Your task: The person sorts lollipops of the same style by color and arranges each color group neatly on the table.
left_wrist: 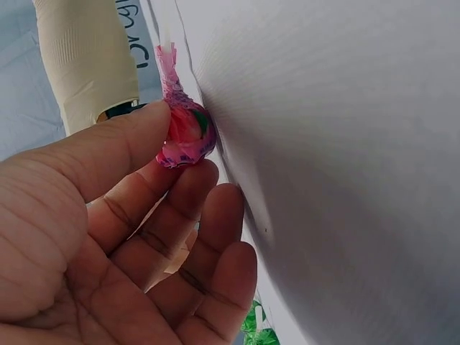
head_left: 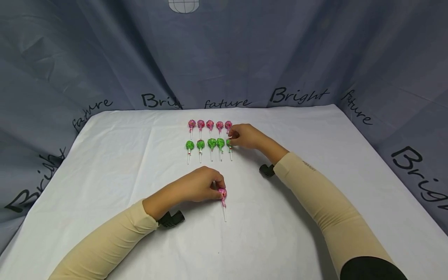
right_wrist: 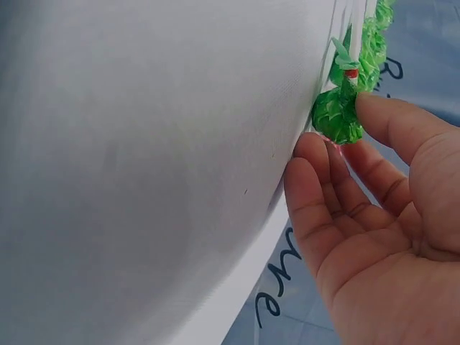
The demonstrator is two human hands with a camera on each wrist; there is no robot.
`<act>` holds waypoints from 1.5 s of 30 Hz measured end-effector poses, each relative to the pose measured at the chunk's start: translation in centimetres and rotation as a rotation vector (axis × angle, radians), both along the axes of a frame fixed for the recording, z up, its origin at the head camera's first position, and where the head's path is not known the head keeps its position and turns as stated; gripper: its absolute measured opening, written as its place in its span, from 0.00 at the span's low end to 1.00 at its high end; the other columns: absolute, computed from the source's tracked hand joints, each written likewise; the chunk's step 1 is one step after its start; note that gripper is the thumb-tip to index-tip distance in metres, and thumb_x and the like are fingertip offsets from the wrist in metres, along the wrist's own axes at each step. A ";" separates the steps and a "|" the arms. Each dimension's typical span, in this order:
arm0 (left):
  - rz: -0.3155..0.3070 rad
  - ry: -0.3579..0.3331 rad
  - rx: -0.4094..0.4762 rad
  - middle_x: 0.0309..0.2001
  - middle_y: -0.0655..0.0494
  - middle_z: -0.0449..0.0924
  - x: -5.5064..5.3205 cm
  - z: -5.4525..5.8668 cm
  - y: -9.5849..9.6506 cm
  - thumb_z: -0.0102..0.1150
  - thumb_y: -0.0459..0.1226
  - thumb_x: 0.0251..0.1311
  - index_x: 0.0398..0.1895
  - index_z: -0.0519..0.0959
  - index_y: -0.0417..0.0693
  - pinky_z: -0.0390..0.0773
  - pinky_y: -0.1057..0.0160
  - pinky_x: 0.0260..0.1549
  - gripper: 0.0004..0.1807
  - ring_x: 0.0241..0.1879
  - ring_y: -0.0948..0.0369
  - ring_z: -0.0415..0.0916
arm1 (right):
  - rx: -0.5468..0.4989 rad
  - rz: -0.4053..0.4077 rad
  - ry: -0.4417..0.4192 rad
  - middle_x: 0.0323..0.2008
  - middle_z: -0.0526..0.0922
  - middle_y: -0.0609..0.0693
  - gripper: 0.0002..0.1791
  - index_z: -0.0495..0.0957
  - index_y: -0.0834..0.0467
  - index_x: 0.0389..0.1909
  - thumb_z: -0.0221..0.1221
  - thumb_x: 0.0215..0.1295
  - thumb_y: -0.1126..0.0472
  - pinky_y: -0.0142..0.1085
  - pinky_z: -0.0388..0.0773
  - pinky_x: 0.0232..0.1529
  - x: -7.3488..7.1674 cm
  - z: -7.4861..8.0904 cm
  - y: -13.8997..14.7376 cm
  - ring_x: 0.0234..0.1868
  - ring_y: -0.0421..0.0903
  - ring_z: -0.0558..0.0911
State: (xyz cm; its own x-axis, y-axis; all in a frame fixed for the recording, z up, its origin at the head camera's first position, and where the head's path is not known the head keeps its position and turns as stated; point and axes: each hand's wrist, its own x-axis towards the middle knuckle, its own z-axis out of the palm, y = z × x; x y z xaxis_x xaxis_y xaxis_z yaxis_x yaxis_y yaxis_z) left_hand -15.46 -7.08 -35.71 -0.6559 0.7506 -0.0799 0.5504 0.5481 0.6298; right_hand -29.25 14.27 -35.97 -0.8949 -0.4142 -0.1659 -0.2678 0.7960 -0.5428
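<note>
My left hand (head_left: 199, 184) pinches a pink-wrapped lollipop (head_left: 223, 193) by its head, near the middle of the table, with its white stick toward me. In the left wrist view, thumb and fingertips are on the pink wrapper (left_wrist: 188, 136), close to the cloth. Farther back, my right hand (head_left: 247, 136) holds the rightmost green lollipop (head_left: 229, 143) of a row, its stick also toward me. The right wrist view has the thumb against the green wrapper (right_wrist: 338, 116), with the fingers curled at the other side of the head.
Several green lollipops (head_left: 211, 142) lie in a row to the left of my right hand. Behind them runs a row of pink lollipops (head_left: 209, 123). A white cloth (head_left: 115, 167) covers the table, and a grey-blue curtain (head_left: 224, 58) with writing surrounds its back and sides.
</note>
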 end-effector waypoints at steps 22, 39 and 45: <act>0.003 -0.011 -0.036 0.26 0.65 0.77 0.1 0.1 0.2 0.69 0.35 0.59 0.29 0.81 0.53 0.72 0.65 0.29 0.06 0.26 0.66 0.71 | -0.006 0.006 0.013 0.46 0.82 0.54 0.13 0.78 0.60 0.48 0.64 0.66 0.58 0.44 0.75 0.50 0.5 0.5 1.2 0.48 0.51 0.79; 0.015 -0.026 -0.036 0.30 0.60 0.79 -4.9 2.9 0.9 0.70 0.36 0.56 0.32 0.82 0.51 0.76 0.63 0.36 0.04 0.34 0.61 0.75 | -0.020 0.049 0.056 0.44 0.83 0.51 0.14 0.79 0.61 0.49 0.65 0.65 0.60 0.45 0.76 0.48 4.7 1.6 6.3 0.47 0.49 0.80; -0.010 0.026 -0.013 0.35 0.58 0.81 -8.5 4.1 1.8 0.68 0.36 0.58 0.37 0.82 0.48 0.76 0.63 0.42 0.06 0.39 0.60 0.76 | -0.047 0.082 0.071 0.44 0.84 0.49 0.15 0.79 0.60 0.49 0.65 0.64 0.58 0.44 0.78 0.46 6.6 1.5 7.8 0.47 0.48 0.81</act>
